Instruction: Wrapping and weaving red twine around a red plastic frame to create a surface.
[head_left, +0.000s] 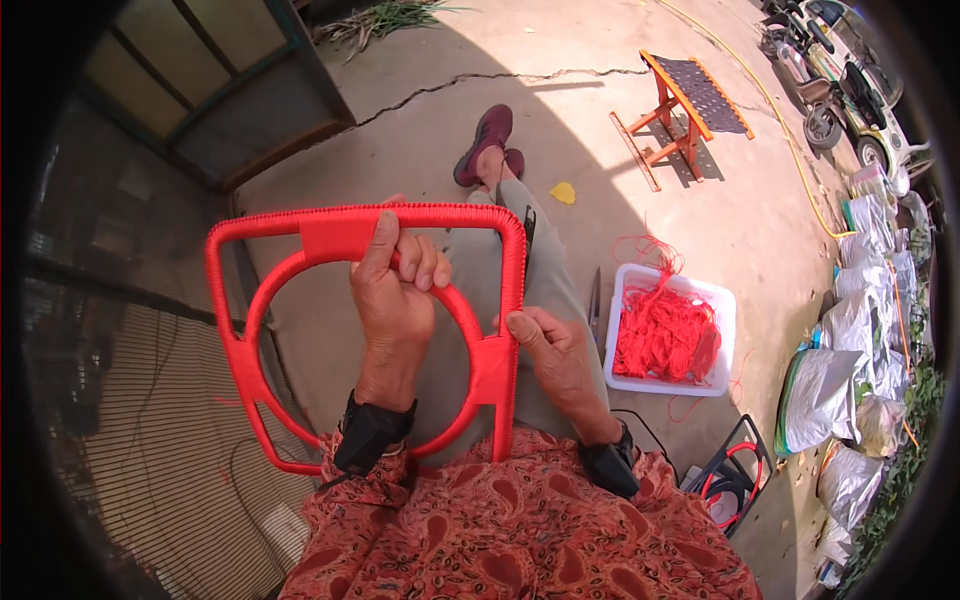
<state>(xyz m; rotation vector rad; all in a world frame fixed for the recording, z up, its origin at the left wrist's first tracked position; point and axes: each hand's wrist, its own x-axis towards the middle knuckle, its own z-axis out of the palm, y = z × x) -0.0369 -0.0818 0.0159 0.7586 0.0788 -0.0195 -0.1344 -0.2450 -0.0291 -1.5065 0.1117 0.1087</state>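
The right hand (555, 355) pinches the red cord-wrapped frame (338, 238) above the lap (540, 420), at a side bar (514, 265) running away from the body; the frame extends leftward, the left hand (395, 295) gripping its inner ring (463, 310).

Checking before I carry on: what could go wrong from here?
The red cord lies in a loose heap in the white tub, with strands trailing past its rim; it could tangle or snag. The red-wrapped frame might tilt if the left hand loosened its grip.
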